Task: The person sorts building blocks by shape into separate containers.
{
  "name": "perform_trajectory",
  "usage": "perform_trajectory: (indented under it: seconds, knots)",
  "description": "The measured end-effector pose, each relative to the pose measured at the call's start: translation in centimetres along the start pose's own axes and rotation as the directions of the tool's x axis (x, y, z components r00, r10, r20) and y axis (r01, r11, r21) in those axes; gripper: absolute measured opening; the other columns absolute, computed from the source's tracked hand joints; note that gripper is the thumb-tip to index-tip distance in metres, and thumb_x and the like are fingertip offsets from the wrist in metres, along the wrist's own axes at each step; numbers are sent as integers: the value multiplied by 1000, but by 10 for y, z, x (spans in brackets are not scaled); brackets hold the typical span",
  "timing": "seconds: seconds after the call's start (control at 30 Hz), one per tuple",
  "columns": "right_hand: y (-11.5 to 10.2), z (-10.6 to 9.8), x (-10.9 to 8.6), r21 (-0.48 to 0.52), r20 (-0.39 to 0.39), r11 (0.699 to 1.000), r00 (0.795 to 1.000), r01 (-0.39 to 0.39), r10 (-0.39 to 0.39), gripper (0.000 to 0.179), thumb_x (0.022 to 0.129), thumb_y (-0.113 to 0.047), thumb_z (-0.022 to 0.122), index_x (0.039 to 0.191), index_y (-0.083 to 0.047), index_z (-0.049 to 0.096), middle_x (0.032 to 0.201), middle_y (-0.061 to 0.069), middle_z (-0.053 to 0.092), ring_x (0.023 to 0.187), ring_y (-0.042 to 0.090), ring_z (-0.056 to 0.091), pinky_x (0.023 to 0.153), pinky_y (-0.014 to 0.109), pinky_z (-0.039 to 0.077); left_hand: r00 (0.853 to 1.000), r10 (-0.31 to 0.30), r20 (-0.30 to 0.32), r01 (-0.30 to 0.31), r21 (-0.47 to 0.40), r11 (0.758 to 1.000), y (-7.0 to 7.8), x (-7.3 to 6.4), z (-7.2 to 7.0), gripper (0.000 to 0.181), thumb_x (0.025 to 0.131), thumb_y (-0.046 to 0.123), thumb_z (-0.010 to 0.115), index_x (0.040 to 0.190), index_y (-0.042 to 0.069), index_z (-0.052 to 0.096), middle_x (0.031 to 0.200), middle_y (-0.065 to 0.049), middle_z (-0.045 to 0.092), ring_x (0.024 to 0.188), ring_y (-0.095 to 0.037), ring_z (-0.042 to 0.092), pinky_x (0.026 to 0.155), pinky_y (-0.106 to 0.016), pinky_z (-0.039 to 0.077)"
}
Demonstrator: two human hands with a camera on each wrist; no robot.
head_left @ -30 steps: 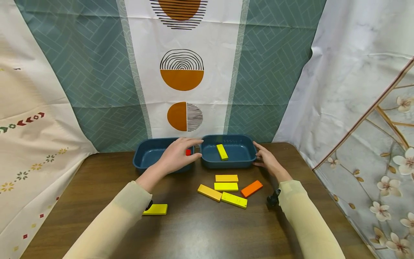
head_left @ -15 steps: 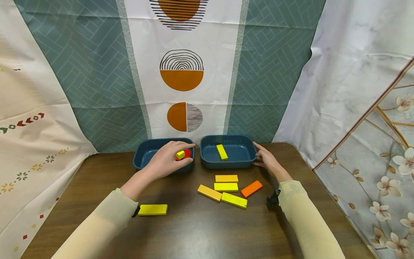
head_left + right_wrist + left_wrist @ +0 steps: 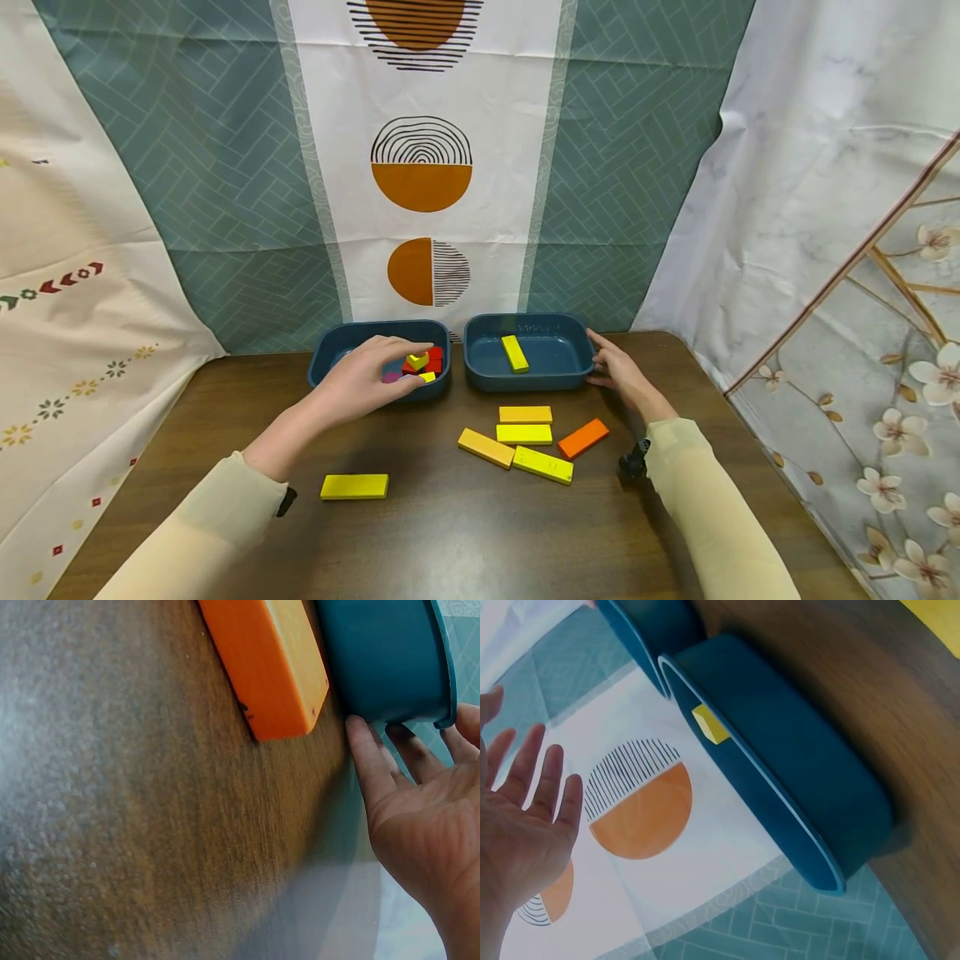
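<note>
My left hand (image 3: 363, 375) hovers over the left blue bin (image 3: 324, 348), its thumb and fingers spread apart. In the left wrist view nothing lies in its palm. Inside that bin, red blocks (image 3: 435, 353), a yellow block (image 3: 417, 361) and a bit of purple show past the fingers; the hand covers part of the rest. My right hand (image 3: 624, 373) touches the right end of the right blue bin (image 3: 528, 382) with extended fingertips, as the right wrist view (image 3: 420, 802) confirms. A single yellow block (image 3: 515, 353) lies in this bin.
Before the right bin lie two light-orange blocks, one of them (image 3: 486, 447) slanted, two yellow blocks, one (image 3: 543, 464) slanted, and an orange block (image 3: 583, 439). Another yellow block (image 3: 355, 487) rests at the left on the wooden table (image 3: 450, 533). Patterned cloths hang behind and beside.
My left hand has moved left and slightly down, away from the gap between the bins, uncovering red and yellow blocks in the left bin. My right hand stays at its bin.
</note>
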State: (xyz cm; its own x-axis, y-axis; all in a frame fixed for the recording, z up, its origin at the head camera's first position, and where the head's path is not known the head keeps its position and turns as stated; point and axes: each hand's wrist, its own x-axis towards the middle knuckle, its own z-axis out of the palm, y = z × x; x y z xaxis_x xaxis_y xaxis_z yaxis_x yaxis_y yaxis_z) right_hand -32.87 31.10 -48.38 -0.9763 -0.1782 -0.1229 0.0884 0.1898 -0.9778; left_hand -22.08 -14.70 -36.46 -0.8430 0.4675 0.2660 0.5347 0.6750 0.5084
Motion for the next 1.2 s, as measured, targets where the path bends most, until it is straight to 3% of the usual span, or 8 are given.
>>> perform_trajectory:
  seconds: [0.27, 0.6, 1.0, 1.2]
  knots:
    - [-1, 1, -1, 4, -5, 1000, 1000, -2, 2, 70, 99, -7, 31, 166, -22, 17, 171, 9, 3, 136, 40, 34, 112, 60, 37, 999, 17, 28, -16, -16, 1000, -9, -18, -4, 49, 93, 38, 76, 139, 26, 66, 132, 6, 65, 125, -21, 53, 98, -49, 52]
    - [-1, 0, -1, 2, -5, 1000, 1000, -4, 4, 70, 99, -7, 31, 166, -21, 16, 171, 9, 2, 142, 41, 30, 112, 61, 36, 999, 14, 46, -15, 11, 1000, -21, -44, -7, 46, 94, 38, 76, 137, 28, 67, 129, 10, 66, 125, -19, 53, 99, -49, 51]
    - [-2, 2, -1, 7, -4, 1000, 1000, 3, -3, 70, 99, -6, 32, 166, -21, 17, 171, 9, 3, 129, 39, 37, 112, 60, 37, 998, -20, 60, 18, 41, 999, -43, -73, -6, 38, 91, 43, 78, 127, 30, 72, 122, 18, 66, 118, -14, 56, 96, -46, 52]
    - [-4, 2, -2, 21, 6, 1000, 1000, 4, -4, 69, 100, -6, 30, 166, -20, 17, 171, 9, 1, 130, 40, 35, 113, 62, 34, 991, -96, 95, 93, 42, 995, -52, -89, -6, 37, 90, 49, 76, 124, 34, 72, 123, 15, 65, 122, -20, 56, 101, -51, 49]
